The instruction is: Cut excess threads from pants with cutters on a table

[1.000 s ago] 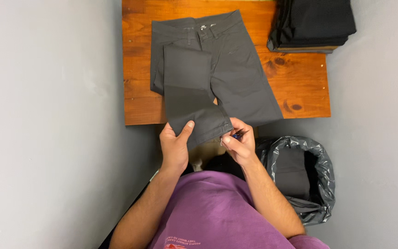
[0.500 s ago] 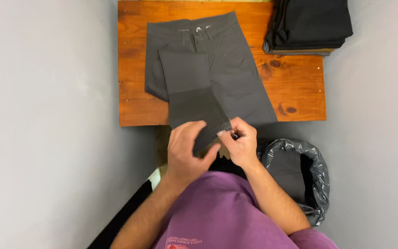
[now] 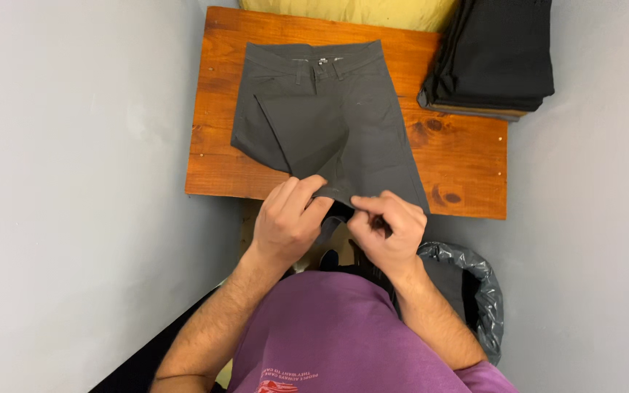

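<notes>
Dark grey trousers (image 3: 343, 124) lie on a wooden table (image 3: 467, 156). The left hand (image 3: 285, 222) and right hand (image 3: 387, 233) both pinch the folded leg's hem at the table's near edge.

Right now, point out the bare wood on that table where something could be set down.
Bare wood shows on the wooden table right of the grey trousers, below the stack of folded dark garments, and in a narrow strip along the left edge. The near edge is crowded by the left hand and right hand.
</notes>
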